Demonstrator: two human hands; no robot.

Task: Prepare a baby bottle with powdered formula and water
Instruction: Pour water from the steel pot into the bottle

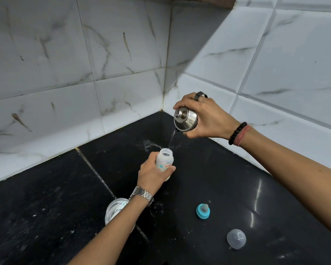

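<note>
A round clear container (116, 211) of white powder sits low left on the glossy black stone surface (208, 178), partly behind the left forearm. The left hand (151, 175) wraps its grip around the translucent plastic baby bottle (165, 159), which stands upright and uncapped. Above it, the right hand (208, 119) clasps a tilted polished steel jug (185, 119), pouring a thin stream of water (171, 139) into the bottle's mouth. Right of the forearm lie a teal-ringed nipple (203, 210) and a frosted dome cap (236, 238).
</note>
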